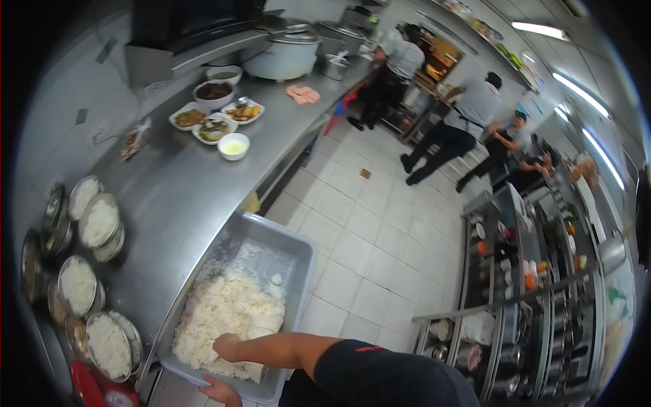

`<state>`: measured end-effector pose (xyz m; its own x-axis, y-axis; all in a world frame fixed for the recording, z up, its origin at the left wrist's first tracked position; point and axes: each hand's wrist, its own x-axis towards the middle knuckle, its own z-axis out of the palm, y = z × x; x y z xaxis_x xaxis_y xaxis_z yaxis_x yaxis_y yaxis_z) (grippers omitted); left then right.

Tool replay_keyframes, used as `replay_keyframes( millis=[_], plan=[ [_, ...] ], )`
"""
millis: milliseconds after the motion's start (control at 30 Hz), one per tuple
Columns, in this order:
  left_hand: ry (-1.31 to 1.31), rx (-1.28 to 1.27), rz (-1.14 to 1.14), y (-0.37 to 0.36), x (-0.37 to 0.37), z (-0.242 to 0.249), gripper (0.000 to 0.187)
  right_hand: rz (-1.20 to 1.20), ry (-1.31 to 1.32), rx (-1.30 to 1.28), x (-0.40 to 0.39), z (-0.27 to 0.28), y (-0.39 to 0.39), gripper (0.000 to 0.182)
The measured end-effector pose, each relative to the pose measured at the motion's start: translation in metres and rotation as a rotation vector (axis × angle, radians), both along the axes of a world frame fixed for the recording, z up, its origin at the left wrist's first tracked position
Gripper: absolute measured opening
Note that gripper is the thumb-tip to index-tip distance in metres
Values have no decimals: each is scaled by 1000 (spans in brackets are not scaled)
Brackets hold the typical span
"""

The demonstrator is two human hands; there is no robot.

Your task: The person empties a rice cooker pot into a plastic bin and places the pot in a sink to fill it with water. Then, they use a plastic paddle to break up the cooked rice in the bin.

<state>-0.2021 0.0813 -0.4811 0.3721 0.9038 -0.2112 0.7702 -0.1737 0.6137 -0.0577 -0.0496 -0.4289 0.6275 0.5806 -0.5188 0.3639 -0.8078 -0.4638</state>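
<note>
"Beside the steel counter, where is the rice lying for you?"

"Inside the grey tub; from my distant seat I am seeing it covering the near and middle part, while the far end is showing more of the bottom"

"And which hand is being the nearer one?"

"The right hand: it is touching the rice toward the near side, so most of the mound is lying ahead of its fingers. The tub's long axis is running away from the hands, roughly along the counter's edge"

"Are the fingers standing wide or narrow?"

"I cannot tell; they are pointing downward into the rice. The left hand is sitting at the near rim, and its grip I am not seeing clearly either"
</note>
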Motion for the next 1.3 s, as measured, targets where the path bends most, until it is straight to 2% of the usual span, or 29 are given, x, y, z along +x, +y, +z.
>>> replay_keyframes(
  millis=[133,200,233,300,333,367,467,500,567,600,633,700,767,900,933,1000,1033,1100,1167,1233,1300],
  plan=[
    [-31,-57,19,-10,2,7,68,24,30,4,4,20,-29,22],
    [-28,-56,40,-3,2,5,67,334,-35,-48,23,60,-45,19],
    [-7,-25,18,-3,2,4,67,339,-38,-52,26,67,-48,19],
    [14,2,0,-6,-3,3,68,623,-331,-185,25,81,-53,17],
    [3,-2,7,-10,-2,9,68,728,-373,-194,18,95,-55,16],
    [-8,-4,13,-11,0,16,68,714,-396,-229,1,58,-48,16],
    [-18,13,8,-7,0,7,68,429,-112,-132,-16,21,-27,19],
    [-21,21,12,-1,2,4,68,433,-116,-125,-11,8,-25,19],
    [-51,-78,10,-2,-1,3,69,109,137,35,-13,-8,-42,24],
    [-54,-83,-10,-3,-2,-3,69,110,75,155,-24,-66,-31,29],
    [-44,5,-29,-1,-5,-20,68,18,233,96,-27,-10,-32,31],
    [-26,114,-53,7,-5,-20,67,77,143,150,-32,-24,-31,30],
    [-18,-71,-27,0,-2,-1,70,157,65,94,-6,-8,-50,29],
    [-32,-46,28,-10,-5,9,71,541,-102,73,46,71,-88,26],
    [-51,-81,4,-7,-5,11,71,551,-96,67,50,83,-89,26],
    [-85,-114,-9,-7,0,9,71,766,-238,-163,62,101,-86,26],
    [-46,-59,-1,-8,1,8,69,775,-244,-164,62,105,-81,26],
    [0,1,11,-8,1,8,68,630,-316,-228,43,95,-68,22],
    [73,-60,17,-6,3,14,67,590,-294,-189,28,53,-56,18],
    [41,-98,20,-1,2,16,67,108,-23,-75,21,33,-54,22],
    [-6,-150,-3,-10,3,17,66,74,38,23,8,5,-70,29]
  ],
)
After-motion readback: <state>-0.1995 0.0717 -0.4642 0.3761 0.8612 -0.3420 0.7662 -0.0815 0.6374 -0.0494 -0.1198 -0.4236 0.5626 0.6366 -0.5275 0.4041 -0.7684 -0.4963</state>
